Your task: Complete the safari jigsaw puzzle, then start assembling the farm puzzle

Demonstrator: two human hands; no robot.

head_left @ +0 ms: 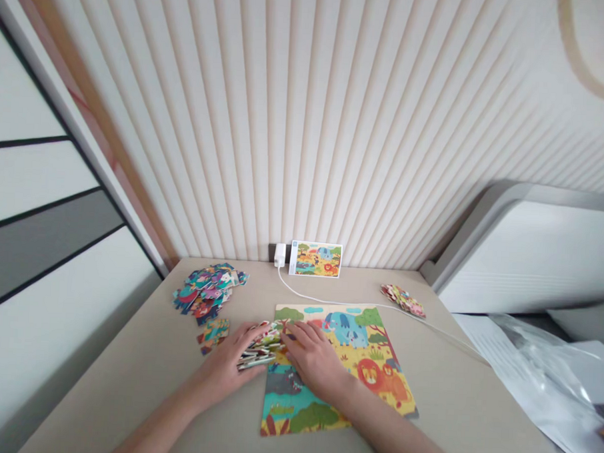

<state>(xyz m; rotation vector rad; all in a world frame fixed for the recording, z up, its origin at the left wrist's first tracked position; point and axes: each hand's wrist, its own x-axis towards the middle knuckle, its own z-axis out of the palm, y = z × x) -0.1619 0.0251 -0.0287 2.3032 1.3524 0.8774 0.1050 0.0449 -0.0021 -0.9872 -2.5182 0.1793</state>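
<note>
Watching from my far screen, I see the left hand curving its fingers around a small stack of colourful cardboard jigsaw pieces, and the right hand touching it (grip I cannot tell), over a bright rectangular animal jigsaw on the beige bench.
</note>
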